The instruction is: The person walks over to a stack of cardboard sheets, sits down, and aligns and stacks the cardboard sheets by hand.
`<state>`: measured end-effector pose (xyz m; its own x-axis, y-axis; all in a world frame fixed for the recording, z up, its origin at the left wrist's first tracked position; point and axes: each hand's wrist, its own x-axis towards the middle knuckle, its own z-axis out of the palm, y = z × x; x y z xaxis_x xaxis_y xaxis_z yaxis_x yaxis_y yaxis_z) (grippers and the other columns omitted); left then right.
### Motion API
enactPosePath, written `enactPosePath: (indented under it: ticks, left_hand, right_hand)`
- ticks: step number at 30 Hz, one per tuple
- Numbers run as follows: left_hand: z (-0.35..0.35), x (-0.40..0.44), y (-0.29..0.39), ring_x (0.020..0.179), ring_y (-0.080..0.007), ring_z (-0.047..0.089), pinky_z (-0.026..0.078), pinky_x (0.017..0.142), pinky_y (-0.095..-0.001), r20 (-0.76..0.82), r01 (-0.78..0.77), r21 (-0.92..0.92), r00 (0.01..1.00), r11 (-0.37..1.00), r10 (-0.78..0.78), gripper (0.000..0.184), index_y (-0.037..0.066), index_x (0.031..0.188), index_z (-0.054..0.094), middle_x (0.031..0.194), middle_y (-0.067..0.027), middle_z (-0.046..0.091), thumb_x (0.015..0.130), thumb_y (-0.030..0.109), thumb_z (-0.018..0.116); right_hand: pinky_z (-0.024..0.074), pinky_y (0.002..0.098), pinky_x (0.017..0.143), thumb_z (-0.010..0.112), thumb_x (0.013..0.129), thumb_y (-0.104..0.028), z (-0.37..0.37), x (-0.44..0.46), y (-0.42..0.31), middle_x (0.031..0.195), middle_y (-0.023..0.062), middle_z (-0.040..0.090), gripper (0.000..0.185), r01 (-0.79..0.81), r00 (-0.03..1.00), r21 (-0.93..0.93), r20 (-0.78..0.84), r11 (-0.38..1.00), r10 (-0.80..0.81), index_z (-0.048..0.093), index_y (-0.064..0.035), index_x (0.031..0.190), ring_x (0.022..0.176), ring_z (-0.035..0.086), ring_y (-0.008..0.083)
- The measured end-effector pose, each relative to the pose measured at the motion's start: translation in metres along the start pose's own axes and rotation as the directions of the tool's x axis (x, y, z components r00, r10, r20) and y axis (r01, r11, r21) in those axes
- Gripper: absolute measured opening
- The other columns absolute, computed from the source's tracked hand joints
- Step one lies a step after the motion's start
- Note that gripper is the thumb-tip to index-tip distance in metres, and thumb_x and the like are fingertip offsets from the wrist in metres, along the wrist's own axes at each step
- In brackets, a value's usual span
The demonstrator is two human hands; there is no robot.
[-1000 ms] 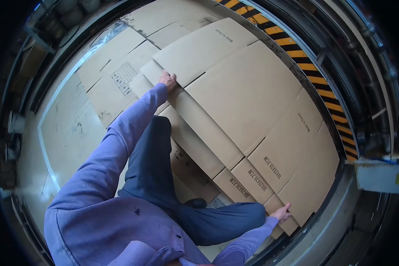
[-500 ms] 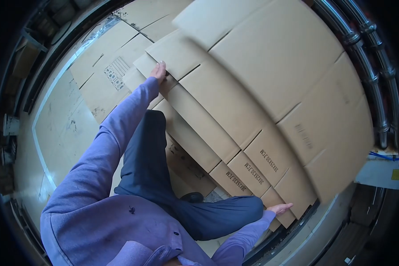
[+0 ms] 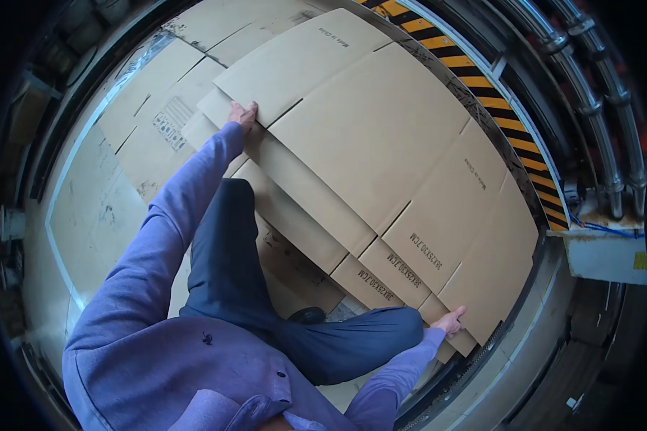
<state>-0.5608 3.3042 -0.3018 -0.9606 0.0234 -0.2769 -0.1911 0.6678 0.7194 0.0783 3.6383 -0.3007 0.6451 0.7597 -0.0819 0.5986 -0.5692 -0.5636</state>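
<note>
A stack of flat brown cardboard box blanks lies before me, its layers stepped toward me. The top cardboard sheet (image 3: 381,122) carries printed lettering, including "38X25X30.7CM". My left hand (image 3: 244,116) is closed at this sheet's near left edge, some fingers hidden by the board. At the near right end, my right hand (image 3: 451,322) is closed by the sheet's edge, with part of its fingers out of sight. Lower cardboard sheets (image 3: 302,223) stick out beneath, close to my knees.
Black and yellow stripes (image 3: 507,118) run along the far side. Metal pipes (image 3: 589,108) stand at the right, above a white box (image 3: 604,257). More printed cardboard (image 3: 176,118) lies flat at left. A dark toothed rail (image 3: 467,366) borders the near right.
The blurred large sheet above the stack has gone from view at the upper right, baring the top sheet and striped edge. Both hands have shifted slightly left and up in view.
</note>
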Motion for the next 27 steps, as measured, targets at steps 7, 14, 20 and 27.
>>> enactPosePath:
  ticks: [7, 14, 20, 27]
  left_hand:
    - [0.0, -0.005, -0.012, 0.101, -0.0364, 0.052, 0.04, 0.086, -0.038, -0.052, -0.1, -0.018, 0.994, 0.995, 0.099, 0.075, -0.011, 0.125, 0.025, 0.109, -0.0307, 0.05, 0.081, 0.046, 0.047]
    - [-0.033, -0.213, 0.058, 0.1, -0.0164, 0.05, 0.037, 0.089, -0.0264, -0.095, -0.382, -0.714, 0.883, 0.587, 0.459, 0.043, -0.005, 0.122, 0.042, 0.105, -0.0122, 0.056, 0.09, 0.023, 0.046]
    - [-0.182, -0.333, 0.105, 0.098, -0.0169, 0.046, 0.031, 0.091, -0.0352, -0.686, -0.916, -0.368, 0.152, -0.159, 0.712, 0.028, 0.008, 0.104, 0.051, 0.103, -0.0061, 0.049, 0.086, 0.028, 0.042]
    - [-0.169, -0.412, 0.203, 0.119, -0.0154, 0.034, 0.025, 0.101, -0.035, -0.874, -0.551, -0.435, 0.067, -0.712, 0.482, 0.037, 0.016, 0.121, 0.048, 0.129, 0.0002, 0.041, 0.085, 0.016, 0.046]
  right_hand:
    - [0.0228, 0.0451, 0.101, 0.039, 0.075, -0.067, 0.006, 0.008, 0.001, 0.136, 0.0188, 0.026, 0.092, 0.028, 0.999, -0.071, -0.014, 0.997, -0.029, 0.02, 0.0016, 0.134, 0.124, 0.023, 0.0355]
    - [0.0349, 0.0426, 0.093, 0.048, 0.076, -0.059, -0.003, 0.015, 0.012, 0.12, 0.0248, 0.044, 0.082, 0.214, 0.975, -0.075, 0.072, 0.974, -0.209, 0.037, 0.0086, 0.12, 0.112, 0.041, 0.0375]
    - [0.0308, 0.0411, 0.098, 0.049, 0.076, -0.059, 0.003, 0.009, 0.011, 0.129, 0.0236, 0.036, 0.086, 0.218, 0.975, -0.053, -0.03, 0.974, -0.22, 0.029, 0.0073, 0.127, 0.118, 0.036, 0.036]
    - [0.0221, 0.0424, 0.103, 0.042, 0.076, -0.064, 0.002, 0.007, 0.01, 0.135, 0.0224, 0.027, 0.091, 0.176, 0.984, -0.052, 0.018, 0.983, -0.175, 0.021, 0.0038, 0.133, 0.124, 0.025, 0.0376]
